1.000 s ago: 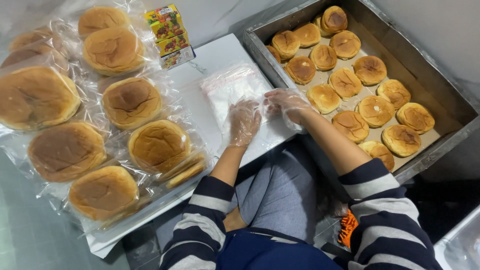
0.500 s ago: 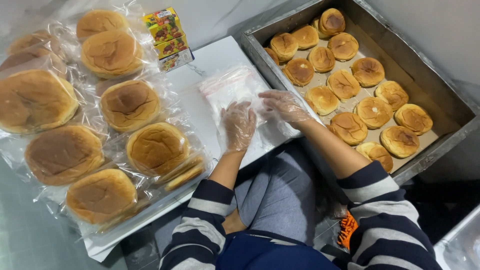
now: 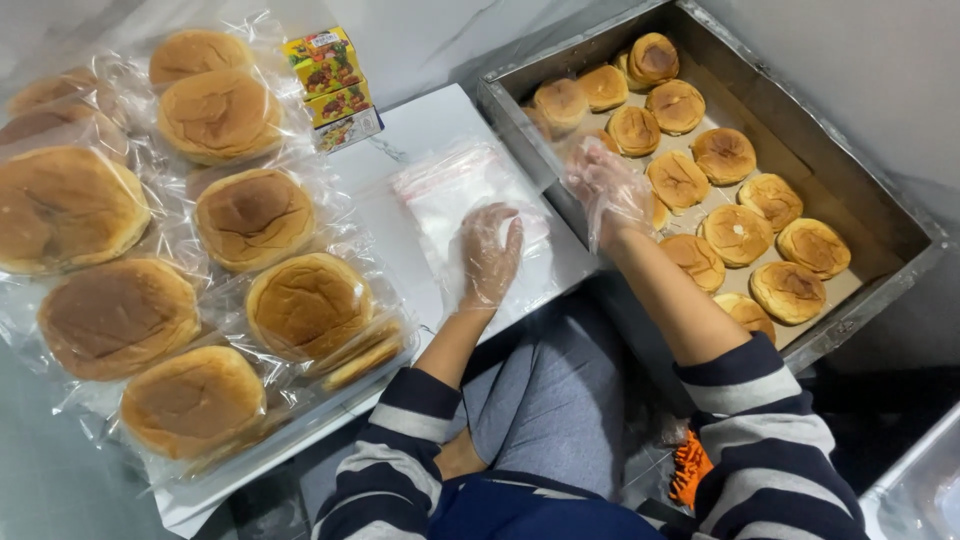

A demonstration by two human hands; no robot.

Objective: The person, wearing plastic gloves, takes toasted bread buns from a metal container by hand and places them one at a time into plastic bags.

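Change since half a second ago: the right hand [image 3: 605,190] has left the stack of clear bags [image 3: 470,195] and moved over the near left corner of the metal tray [image 3: 900,215], above the unwrapped buns [image 3: 735,232]. Its fingers are loosely spread and hold nothing; whether they touch a bun cannot be told. The left hand [image 3: 490,255] has stayed on the bags, lying flat with the fingers open and extended, pressing the stack onto the white board [image 3: 420,125]. Both hands wear thin clear gloves.

Surroundings: bagged buns [image 3: 255,215] lie in rows across the left part of the board, each in its own clear wrapper, some overlapping. At the far edge of the board, just beside the bagged buns, stand small colourful cartons [image 3: 332,85]. The tray sits to the right of the board, its near corner touching the board's edge; its high wall stands between the bags and the unwrapped buns. An orange item [image 3: 690,470] shows by the right sleeve; its kind cannot be told.

Surface and room: the board rests over the person's lap, on a pale marbled floor [image 3: 420,30]. The sleeves are striped navy and white.
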